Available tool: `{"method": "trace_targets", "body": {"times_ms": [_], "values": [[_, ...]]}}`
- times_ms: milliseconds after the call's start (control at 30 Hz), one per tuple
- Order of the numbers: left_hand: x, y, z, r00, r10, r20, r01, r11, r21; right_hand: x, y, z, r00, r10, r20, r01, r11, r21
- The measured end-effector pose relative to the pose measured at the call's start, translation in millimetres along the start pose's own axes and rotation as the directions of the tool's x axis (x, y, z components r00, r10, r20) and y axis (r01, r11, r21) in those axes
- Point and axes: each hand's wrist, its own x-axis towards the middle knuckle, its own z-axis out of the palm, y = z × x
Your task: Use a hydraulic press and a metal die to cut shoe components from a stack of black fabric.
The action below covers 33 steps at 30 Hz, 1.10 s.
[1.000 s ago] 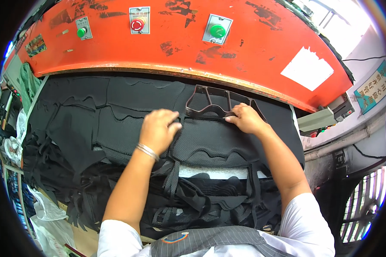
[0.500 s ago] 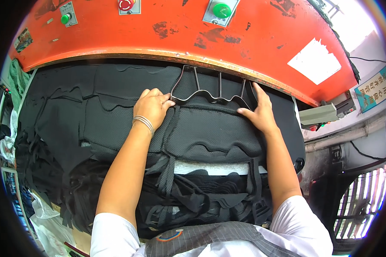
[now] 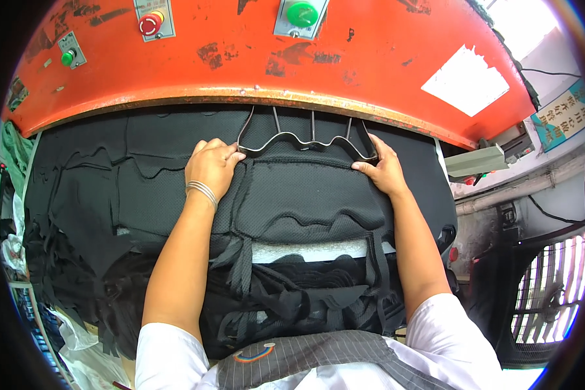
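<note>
Black mesh fabric panel (image 3: 305, 195): quilted, wavy-edged, lying atop a stack of like pieces on the tabletop (image 3: 84, 195), centre frame. Metal cutting die (image 3: 305, 140): thin steel band, wavy outline, resting on the panel's far edge at 12 o'clock. My left hand (image 3: 209, 168) closes its grip on the die's left end; my right hand (image 3: 382, 170) presses flat, fingers spread, on its right end. Since half a second ago, panel and die sit deeper under the orange press head (image 3: 370, 71). White rectangular label (image 3: 465, 81) at 2 o'clock; red button (image 3: 149, 25) at 11; green button (image 3: 302, 13) at 12.
</note>
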Motion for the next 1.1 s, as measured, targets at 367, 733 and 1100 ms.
{"method": "trace_targets", "body": {"times_ms": [367,733,1100], "values": [[34.0,-47.2,-82.9,0.932,-0.345,-0.113,0.241,0.82,-0.519,7.1,-67.7,-44.1,0.944,0.321,-0.076,-0.33,0.924,-0.194],[189.8,-191.2,-239.0,0.461,-0.373,-0.805,0.07,0.92,-0.387,130.4,-269.8,-20.2,0.901,-0.249,-0.354,0.219,0.968,-0.124],[-34.4,-5.0,-166.8,0.995,0.092,0.047,-0.052,0.844,-0.534,-37.9,-194.6,-33.8,0.757,-0.17,0.631,0.169,0.984,0.062]]}}
